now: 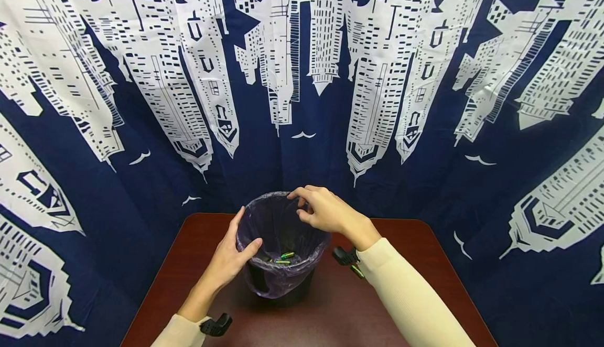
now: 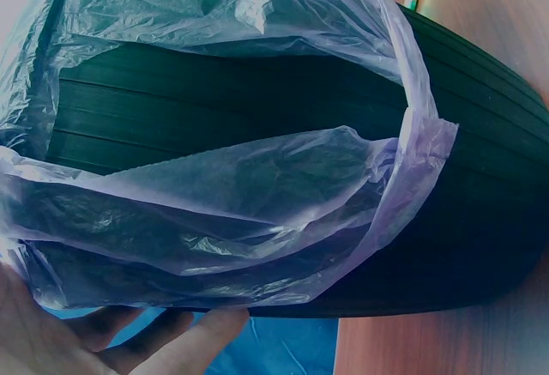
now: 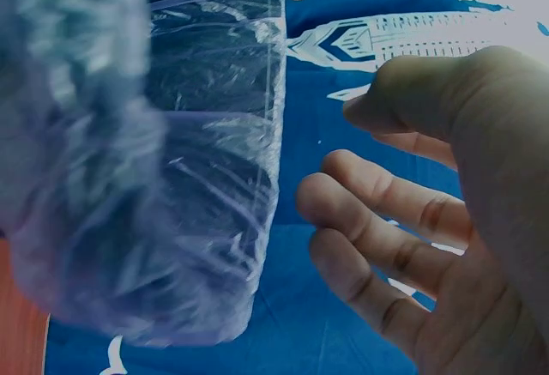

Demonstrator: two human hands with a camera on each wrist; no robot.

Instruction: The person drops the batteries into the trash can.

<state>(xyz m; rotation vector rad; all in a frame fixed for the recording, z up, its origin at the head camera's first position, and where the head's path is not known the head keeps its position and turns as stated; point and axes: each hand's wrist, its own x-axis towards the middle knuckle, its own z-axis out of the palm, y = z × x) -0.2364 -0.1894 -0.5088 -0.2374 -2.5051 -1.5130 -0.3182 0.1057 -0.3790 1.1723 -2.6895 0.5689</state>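
Note:
A black trash can with a translucent purple bag [image 1: 302, 268] over its rim stands on the table. The left hand [image 1: 231, 258] rests on its left side, fingers fairly straight along the outside and thumb at the rim. In the left wrist view, several of its fingers [image 2: 197, 341] lie beside the bag's edge. Over the back right of the rim hovers the right hand [image 1: 325, 208], fingers loosely bent and holding nothing. The right wrist view shows a gap between that hand [image 3: 412, 212] and the bag [image 3: 206, 186]. Small green-and-gold cylinders [image 1: 287, 256], apparently batteries, lie inside the can.
Another green-and-gold cylinder [image 1: 357, 271] lies on the reddish-brown table [image 1: 189, 263], right of the can and near the right wrist. A dark blue curtain [image 1: 302, 163] with white printed buildings hangs behind and along the sides. Each wrist carries a black camera band [image 1: 216, 326].

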